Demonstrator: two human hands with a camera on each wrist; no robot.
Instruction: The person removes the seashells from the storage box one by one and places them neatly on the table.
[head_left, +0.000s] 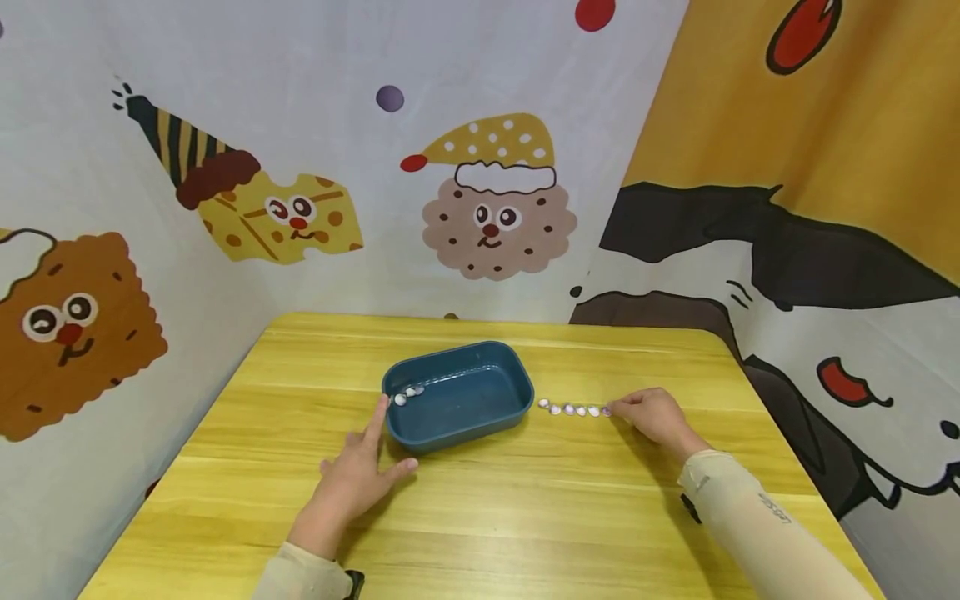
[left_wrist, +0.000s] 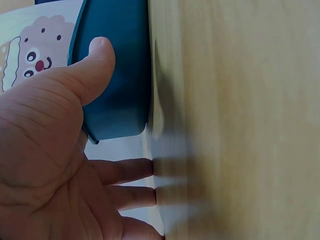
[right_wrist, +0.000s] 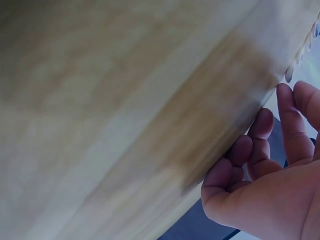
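Note:
A dark teal tray (head_left: 457, 433) with rounded corners stands on the table, several small whitish shells (head_left: 401, 400) inside at its left end. Spread around the tray's near left corner, my left hand (head_left: 352, 479) has its index fingertip at the rim and its thumb by the front wall; the left wrist view shows the palm and straight fingers. To the right of the tray runs a row of small white and purple shells (head_left: 570, 409). My right hand (head_left: 660, 419) holds thumb and index fingertips at the purplish end shell (head_left: 607, 411), the other fingers curled.
The yellow wood-grain table (head_left: 480, 517) carries the tray and the shell row. Behind it and at its sides hangs a cartoon-printed cloth (head_left: 300, 100). A dark band (head_left: 354, 585) shows at the left wrist.

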